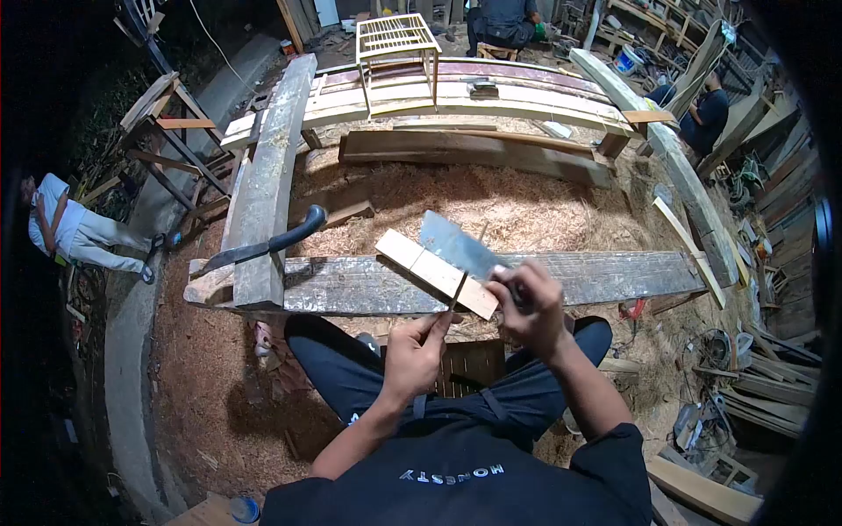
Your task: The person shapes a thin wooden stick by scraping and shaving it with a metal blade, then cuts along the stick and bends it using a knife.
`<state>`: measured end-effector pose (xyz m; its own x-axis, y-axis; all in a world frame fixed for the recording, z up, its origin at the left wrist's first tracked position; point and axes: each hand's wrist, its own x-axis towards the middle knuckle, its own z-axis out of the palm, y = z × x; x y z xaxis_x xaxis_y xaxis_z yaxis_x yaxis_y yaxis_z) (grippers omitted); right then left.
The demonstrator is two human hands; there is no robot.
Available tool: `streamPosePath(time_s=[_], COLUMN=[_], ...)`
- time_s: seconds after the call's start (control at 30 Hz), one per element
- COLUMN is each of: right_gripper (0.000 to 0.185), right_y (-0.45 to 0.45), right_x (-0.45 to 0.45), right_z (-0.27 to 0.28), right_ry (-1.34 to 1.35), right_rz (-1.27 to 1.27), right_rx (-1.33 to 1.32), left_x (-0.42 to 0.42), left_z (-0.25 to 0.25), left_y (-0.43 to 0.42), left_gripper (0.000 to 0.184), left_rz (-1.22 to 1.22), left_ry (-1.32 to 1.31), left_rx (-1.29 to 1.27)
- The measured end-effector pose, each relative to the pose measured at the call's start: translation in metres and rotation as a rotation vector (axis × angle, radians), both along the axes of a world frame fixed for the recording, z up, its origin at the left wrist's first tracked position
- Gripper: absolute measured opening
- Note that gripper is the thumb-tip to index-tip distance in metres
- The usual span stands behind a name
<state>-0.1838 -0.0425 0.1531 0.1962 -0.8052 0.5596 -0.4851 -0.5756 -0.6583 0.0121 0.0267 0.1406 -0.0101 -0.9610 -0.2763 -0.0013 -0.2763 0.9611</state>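
Observation:
My right hand (531,302) is wrapped round the handle of a cleaver (458,245) with a broad grey blade. The blade points up and left, over a short pale board (402,249). Below it, my left hand (417,355) pinches the near end of a thin wooden stick (460,287). That stick slants across the board and passes by the blade; I cannot tell whether they touch. The board lies at an angle on a thick worn beam (351,285). To the left, a long knife (294,233) with a dark curved handle rests across another beam.
Wood shavings (491,197) cover the ground. Beyond, a slatted wooden frame (399,39) stands on long planks (535,95). A person (66,223) stands at left; others sit at the back (502,22) and right (704,118). Scrap wood (772,394) lies at right.

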Motion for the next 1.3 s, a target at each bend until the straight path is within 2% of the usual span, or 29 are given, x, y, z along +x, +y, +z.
streamPosePath(time_s=[0.03,0.1,0.13,0.17,0.23,0.27,0.33,0.37,0.43,0.47,0.57,0.63,0.7,0.8,0.9,0.97,1.03,1.1,1.17,1.23,1.3], right_gripper=[0.013,0.018,0.022,0.021,0.014,0.015,0.016,0.016,0.017,0.014,0.017,0.018,0.019,0.023,0.020,0.018,0.019,0.016,0.016,0.016,0.014], right_y=[0.012,0.026,0.021,0.011,-0.001,0.013,0.021,0.021,0.011,0.016,0.022,0.024,0.023,0.020,0.026,0.024,0.012,0.022,0.021,0.003,0.017], right_x=[0.000,0.009,0.007,-0.004,0.000,0.002,0.009,0.008,0.004,0.007,0.005,0.009,0.006,0.003,0.008,0.005,-0.003,-0.001,-0.006,-0.014,-0.007], right_z=[0.005,-0.004,-0.003,0.004,0.002,0.004,-0.002,0.001,0.000,0.004,0.000,0.005,0.009,0.004,0.012,0.006,0.005,0.012,0.003,0.001,0.000], right_ry=[0.159,0.165,0.150,0.168,-0.019,0.075,0.065,0.061,-0.007,0.091,0.092,0.127,0.167,0.145,0.139,0.120,0.118,0.194,0.218,0.162,0.170], right_rz=[0.106,0.258,0.223,0.135,0.001,0.133,0.239,0.234,0.113,0.120,0.200,0.158,0.109,0.118,0.132,0.166,0.032,0.137,0.095,0.025,0.143], right_rx=[-0.031,-0.110,-0.080,-0.053,-0.062,-0.030,-0.081,-0.061,0.038,0.016,-0.074,-0.041,-0.023,-0.059,-0.034,-0.081,-0.026,-0.063,-0.051,-0.042,-0.049], left_x=[-0.002,-0.003,-0.003,-0.006,-0.003,-0.002,-0.002,-0.002,-0.006,-0.006,-0.007,-0.010,-0.009,-0.010,-0.015,-0.011,-0.010,-0.017,-0.018,-0.015,-0.018], left_z=[-0.005,-0.011,-0.002,-0.005,0.001,-0.007,-0.016,-0.018,-0.009,0.002,0.000,-0.006,-0.007,-0.003,-0.011,-0.006,-0.002,-0.010,-0.012,-0.017,-0.012], left_y=[0.001,0.002,0.000,-0.002,0.001,0.001,0.003,0.004,-0.001,-0.003,0.004,0.000,-0.002,0.002,0.000,0.000,0.001,-0.001,0.002,0.005,0.002], left_gripper=[0.018,0.018,0.018,0.017,0.017,0.017,0.018,0.018,0.017,0.018,0.018,0.017,0.018,0.016,0.015,0.015,0.016,0.018,0.019,0.018,0.018], left_rz=[0.002,0.057,0.035,0.056,-0.011,-0.005,0.005,0.010,0.027,-0.018,-0.002,0.032,0.021,-0.020,0.053,0.024,-0.032,0.003,0.042,-0.005,0.015], left_ry=[0.005,-0.112,-0.148,0.003,-0.082,-0.133,-0.188,-0.189,-0.085,-0.175,-0.309,-0.101,-0.260,-0.110,-0.069,-0.113,-0.179,-0.138,-0.152,-0.207,-0.169], left_rx=[-0.001,-0.252,-0.342,-0.260,-0.105,-0.199,-0.297,-0.302,-0.104,-0.096,-0.238,-0.113,-0.280,-0.149,-0.224,-0.210,-0.172,-0.265,-0.321,-0.274,-0.281])
